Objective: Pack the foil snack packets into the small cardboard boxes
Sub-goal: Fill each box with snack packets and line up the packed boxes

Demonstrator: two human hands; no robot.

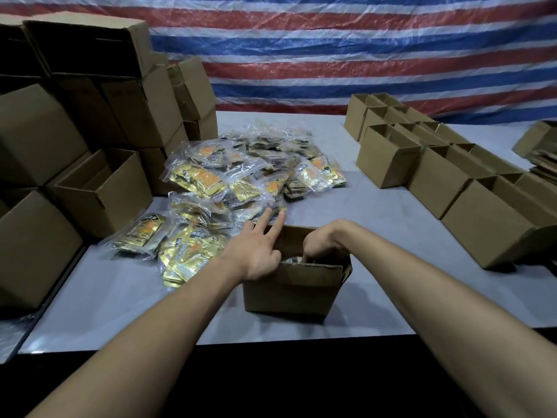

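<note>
A small open cardboard box (289, 294) stands on the table in front of me. My left hand (259, 248) rests on its left rim, index and middle fingers straight and pointing at the pile. My right hand (322, 241) reaches down into the box with bent fingers, and the near flap hides the fingertips. The edge of a packet (291, 260) shows inside, just by those fingers. A big heap of gold foil snack packets in clear bags (241, 179) lies behind and left of the box. More of these packets (187, 251) lie close to my left wrist.
Tall stacks of large cardboard cartons (90, 131) crowd the left side. Rows of small open boxes (437, 164) run along the right of the grey table (120, 297). Flattened cardboard (542, 158) lies at the far right. A striped tarpaulin (331, 55) hangs behind.
</note>
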